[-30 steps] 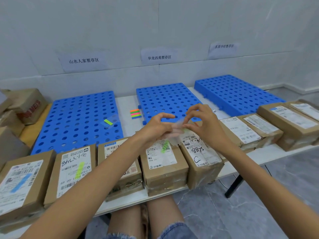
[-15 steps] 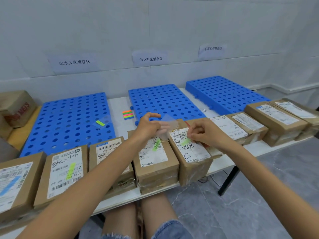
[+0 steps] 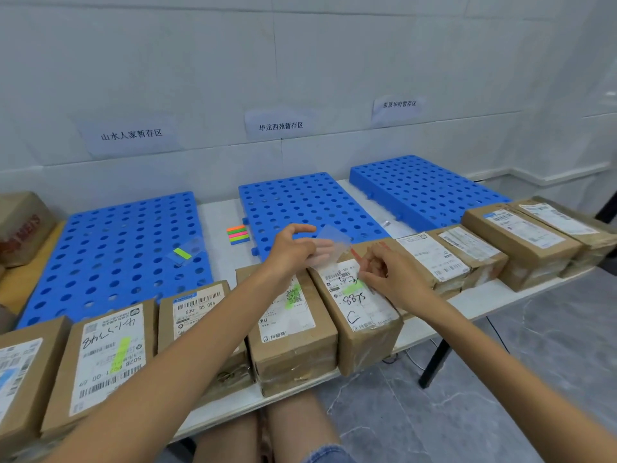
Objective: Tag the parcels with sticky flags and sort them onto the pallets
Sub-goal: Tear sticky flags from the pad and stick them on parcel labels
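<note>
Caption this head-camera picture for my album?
Right hand sticks a green flag onto a parcel while the left hand holds a clear sheet.

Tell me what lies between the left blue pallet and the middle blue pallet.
The head view shows a small stack of coloured sticky flags on the white table between the left pallet and the middle pallet, nearer the middle one.

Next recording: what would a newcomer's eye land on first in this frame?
Three bright blue perforated plastic pallets lie side by side at the back of the white table, with brown cardboard parcels lined along its near edge. At centre, the left hand holds a clear plastic sheet while the right hand pinches a green sticky flag onto the parcel marked 8875.
</note>
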The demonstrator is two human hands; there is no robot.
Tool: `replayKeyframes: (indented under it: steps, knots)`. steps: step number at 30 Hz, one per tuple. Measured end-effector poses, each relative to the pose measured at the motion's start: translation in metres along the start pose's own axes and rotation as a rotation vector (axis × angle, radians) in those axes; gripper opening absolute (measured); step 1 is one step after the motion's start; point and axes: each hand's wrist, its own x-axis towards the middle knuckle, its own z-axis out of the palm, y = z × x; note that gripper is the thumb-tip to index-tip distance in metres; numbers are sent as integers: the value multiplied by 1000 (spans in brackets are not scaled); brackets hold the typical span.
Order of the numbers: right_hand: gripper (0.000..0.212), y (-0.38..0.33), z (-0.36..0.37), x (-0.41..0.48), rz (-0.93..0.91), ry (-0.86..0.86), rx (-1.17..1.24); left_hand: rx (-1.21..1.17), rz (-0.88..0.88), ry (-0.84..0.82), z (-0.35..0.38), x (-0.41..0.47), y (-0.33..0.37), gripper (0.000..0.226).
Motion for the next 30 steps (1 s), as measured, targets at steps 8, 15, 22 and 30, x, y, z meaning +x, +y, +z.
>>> replayKeyframes:
  steps: [8, 15, 22, 30]
  knots:
    - [17, 14, -34, 52, 280, 119, 621, -145, -37, 26, 54, 62, 10, 32]
    - [13, 77, -65, 135, 483, 366, 548, 61, -70, -57, 113, 147, 14, 16]
    - [13, 161, -74, 173, 636, 267, 197, 296, -85, 8, 109, 203, -9, 8]
    - [11, 171, -54, 198, 600, 75, -34, 269, -101, 20, 101, 217, -18, 11]
